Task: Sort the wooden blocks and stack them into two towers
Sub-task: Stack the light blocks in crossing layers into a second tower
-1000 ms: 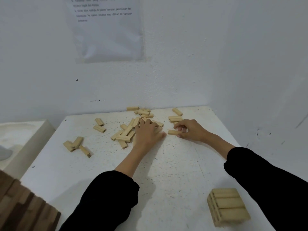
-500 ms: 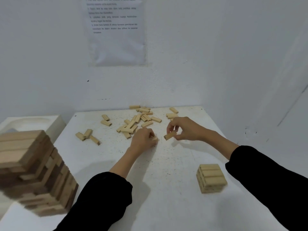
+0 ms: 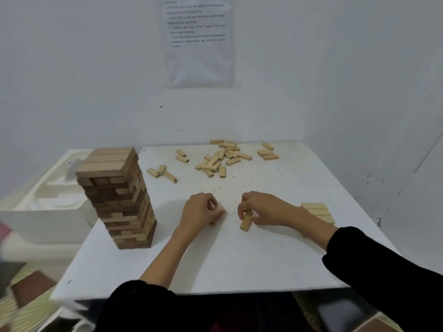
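Observation:
A tall tower of darker wooden blocks [image 3: 122, 200] stands on the left part of the white table [image 3: 239, 264]. A short stack of pale blocks [image 3: 318, 212] sits at the right, partly behind my right forearm. Several loose pale blocks [image 3: 218, 161] lie scattered at the far side. My right hand [image 3: 263, 208] is shut on a pale block [image 3: 246, 221] that points down toward the table. My left hand [image 3: 201, 212] is closed at mid-table, with a bit of pale block [image 3: 220, 209] showing at its fingertips.
A white moulded foam tray [image 3: 50, 202] lies left of the table, behind the tall tower. A printed paper sheet [image 3: 201, 41] hangs on the wall. White walls close in the far and right sides. The table's near edge runs just above my sleeves.
Both hands pulled back from the loose pile toward mid-table, each carrying a pale block. The view tilted and drew back, so the whole dark tower now shows on the left.

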`<state>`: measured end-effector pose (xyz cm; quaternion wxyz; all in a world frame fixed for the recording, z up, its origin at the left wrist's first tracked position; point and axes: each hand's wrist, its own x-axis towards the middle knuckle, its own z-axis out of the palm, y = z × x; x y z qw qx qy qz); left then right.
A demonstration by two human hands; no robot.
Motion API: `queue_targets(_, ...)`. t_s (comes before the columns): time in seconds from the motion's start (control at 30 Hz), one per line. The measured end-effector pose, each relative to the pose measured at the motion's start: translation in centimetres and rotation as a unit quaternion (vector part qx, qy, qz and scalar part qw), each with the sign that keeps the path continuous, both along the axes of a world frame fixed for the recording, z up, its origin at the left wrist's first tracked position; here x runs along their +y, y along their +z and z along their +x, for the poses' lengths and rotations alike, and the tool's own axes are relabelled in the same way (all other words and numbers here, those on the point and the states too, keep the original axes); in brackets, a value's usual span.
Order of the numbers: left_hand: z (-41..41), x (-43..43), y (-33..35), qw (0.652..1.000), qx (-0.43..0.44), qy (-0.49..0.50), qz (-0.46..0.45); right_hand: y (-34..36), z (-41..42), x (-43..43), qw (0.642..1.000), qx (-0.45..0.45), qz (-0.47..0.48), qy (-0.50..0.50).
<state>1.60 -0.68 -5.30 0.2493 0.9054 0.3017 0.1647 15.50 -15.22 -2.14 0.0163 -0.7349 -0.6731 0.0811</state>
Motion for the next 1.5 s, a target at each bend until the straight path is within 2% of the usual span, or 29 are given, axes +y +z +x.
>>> queue_targets(0.2, -2.8, -0.3, 0.2, 0.994, -0.038, 0.022, -0.098, -1.8, -0.9, 0.1, 0.993, 0.095, 0.057, -0.046)
queue_targets(0.37, -4.4, 1.0, 0.3, 0.994, -0.051, 0.053, -0.087, -3.6, -2.3, -0.6, 0.969, 0.171, 0.121, -0.134)
queue_targets(0.43, -4.8, 1.4, 0.5, 0.994, -0.020, 0.035, -0.105, -3.7, -2.6, -0.7, 0.967, 0.192, 0.103, -0.134)
queue_targets(0.57, -5.2, 1.6, 1.2, 0.980, 0.055, -0.075, -0.174, -3.7, -2.5, -0.1, 0.952, 0.247, 0.115, -0.136)
queue_targets(0.77, -4.6, 1.3, 0.6, 0.980, 0.050, -0.109, -0.158, -3.9, -3.2, 1.4, 0.926, 0.322, 0.149, -0.132)
queue_targets(0.83, -4.5, 1.5, 0.4, 0.982, 0.049, -0.118, -0.137, -4.0, -3.3, 1.7, 0.926, 0.320, 0.154, -0.130)
queue_targets(0.97, -4.4, 2.0, 0.0, 0.985, 0.054, -0.130, -0.097, -4.3, -2.8, 1.6, 0.944, 0.257, 0.129, -0.160)
queue_targets(1.3, -4.1, 2.6, -0.6, 0.983, 0.042, -0.157, -0.090, -4.8, -2.6, 2.0, 0.946, 0.258, 0.133, -0.145)
queue_targets(1.5, -4.0, 2.6, -0.8, 0.983, 0.029, -0.158, -0.093, -4.4, -2.0, 2.3, 0.938, 0.298, 0.111, -0.136)
